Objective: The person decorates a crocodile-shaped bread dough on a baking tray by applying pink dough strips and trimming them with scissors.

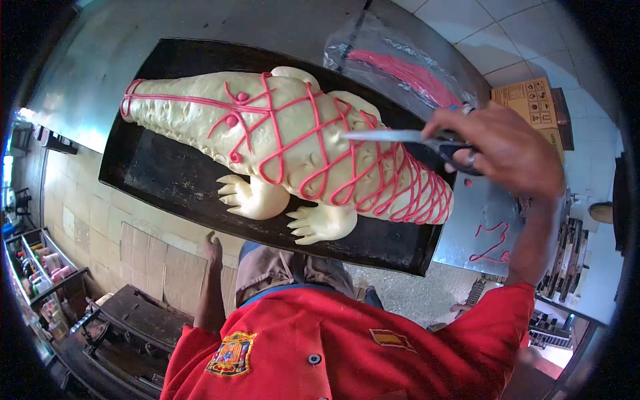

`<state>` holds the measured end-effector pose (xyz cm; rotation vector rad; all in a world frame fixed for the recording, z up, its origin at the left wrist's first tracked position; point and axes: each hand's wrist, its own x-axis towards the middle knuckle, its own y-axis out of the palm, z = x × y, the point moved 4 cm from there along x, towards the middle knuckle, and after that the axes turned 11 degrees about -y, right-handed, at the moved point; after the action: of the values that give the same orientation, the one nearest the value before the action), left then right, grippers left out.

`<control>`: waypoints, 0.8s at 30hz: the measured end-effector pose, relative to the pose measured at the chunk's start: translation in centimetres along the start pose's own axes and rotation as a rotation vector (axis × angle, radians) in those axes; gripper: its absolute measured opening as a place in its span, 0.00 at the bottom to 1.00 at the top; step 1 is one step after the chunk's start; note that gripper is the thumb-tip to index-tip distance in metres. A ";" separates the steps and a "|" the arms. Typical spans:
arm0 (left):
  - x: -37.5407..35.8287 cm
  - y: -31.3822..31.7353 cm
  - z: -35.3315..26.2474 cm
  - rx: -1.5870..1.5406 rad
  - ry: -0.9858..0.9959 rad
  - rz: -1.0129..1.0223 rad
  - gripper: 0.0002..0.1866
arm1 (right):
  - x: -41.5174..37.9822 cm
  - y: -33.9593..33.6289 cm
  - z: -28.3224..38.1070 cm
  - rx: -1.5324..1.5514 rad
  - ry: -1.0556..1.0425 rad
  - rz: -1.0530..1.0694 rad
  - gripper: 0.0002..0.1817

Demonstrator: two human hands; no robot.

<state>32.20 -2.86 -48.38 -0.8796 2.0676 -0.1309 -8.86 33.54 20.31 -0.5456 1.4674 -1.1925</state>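
Observation:
My right hand is closed round the handles of a pair of scissors, whose blades point left over the back of a crocodile-shaped piece of pale dough. Red-pink dough strands cross the body in a lattice, and two run along the snout. Two small pink dough balls sit like eyes on the head. Clawed dough feet stick out on the near side. Beneath it all is a black baking tray. My left hand hangs low beside the tray's near edge, fingers loosely apart, holding nothing.
Pink dough lies under clear plastic behind the tray. Red strand scraps lie on the metal table to the right. A cardboard box stands at the back right. A shelf of bottles and tools is at the lower left.

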 end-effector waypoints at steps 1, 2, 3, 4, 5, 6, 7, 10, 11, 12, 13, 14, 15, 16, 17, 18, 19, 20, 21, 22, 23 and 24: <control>-0.1 -0.3 0.0 0.008 -0.021 -0.007 0.19 | 0.4 -0.9 -0.7 0.081 0.039 0.013 0.20; -0.2 -0.5 0.0 0.016 -0.043 -0.014 0.19 | 0.9 -1.4 -1.4 0.165 0.080 0.025 0.20; 0.9 -0.8 1.5 0.045 -0.053 -0.011 0.19 | 1.6 -1.6 -2.2 0.135 0.072 0.000 0.21; 1.0 -1.0 1.8 0.074 -0.064 -0.008 0.19 | 2.8 -1.7 -2.8 0.134 0.075 0.001 0.21; 0.9 -1.3 2.4 0.081 -0.076 -0.023 0.20 | 4.1 -1.2 -3.7 0.225 0.185 0.093 0.24; 1.0 -1.4 2.5 0.080 -0.076 -0.021 0.20 | 5.1 -0.5 -4.6 0.317 0.292 0.186 0.27; 1.1 -1.6 2.5 0.063 -0.051 -0.025 0.19 | 5.8 0.0 -5.4 0.315 0.291 0.187 0.27; 1.2 -1.9 2.2 0.008 -0.054 -0.035 0.19 | 7.5 1.8 -7.3 0.326 0.076 0.229 0.27; 1.1 -2.0 1.9 -0.028 -0.075 -0.035 0.19 | 7.1 1.8 -8.6 0.287 -0.082 0.114 0.26; 0.7 -2.2 1.5 -0.034 -0.085 -0.046 0.19 | 7.0 1.2 -8.7 0.270 -0.169 0.060 0.26; 0.4 -2.3 1.2 -0.029 -0.072 -0.053 0.19 | 7.1 0.4 -8.3 0.248 -0.255 0.005 0.26; 0.1 -2.5 0.8 -0.024 -0.057 -0.060 0.19 | 6.4 -0.7 -8.4 0.404 -0.091 0.044 0.24; 0.5 -2.6 1.3 -0.015 -0.051 -0.055 0.19 | 6.1 -1.6 -8.4 0.556 0.078 0.081 0.23; 0.7 -2.6 1.3 -0.005 -0.044 -0.050 0.20 | 6.8 -2.4 -8.1 0.556 0.075 0.083 0.23; 0.6 -2.5 1.4 -0.001 -0.050 -0.059 0.19 | 8.0 -3.1 -7.7 0.525 0.062 0.118 0.23; 0.4 -2.4 1.1 0.004 -0.054 -0.066 0.19 | 9.0 -3.4 -7.6 0.494 0.053 0.153 0.23; 1.6 -2.4 2.5 0.007 -0.053 -0.063 0.19 | 10.2 -2.8 -8.1 0.613 -0.011 0.141 0.24; 3.4 -2.3 4.5 0.026 0.070 -0.073 0.19 | 11.4 -2.9 -7.8 0.612 -0.010 0.139 0.24; 3.7 -2.2 4.7 0.034 0.132 -0.080 0.20 | 12.8 -2.9 -7.3 0.507 0.006 0.182 0.25; 3.6 -2.3 4.2 0.042 0.194 -0.087 0.20 | 14.0 -2.9 -7.0 0.402 0.021 0.224 0.26; 3.4 -2.2 4.1 0.021 0.180 -0.095 0.20 | 15.1 -2.6 -6.7 0.380 -0.053 0.246 0.26; 3.2 -2.3 3.9 0.010 0.170 -0.100 0.19 | 15.8 -1.7 -7.8 0.378 -0.056 0.248 0.26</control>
<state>35.18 -5.72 -52.10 -0.9949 2.1772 -0.2782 -20.90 22.45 13.70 -0.1333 1.1832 -1.2061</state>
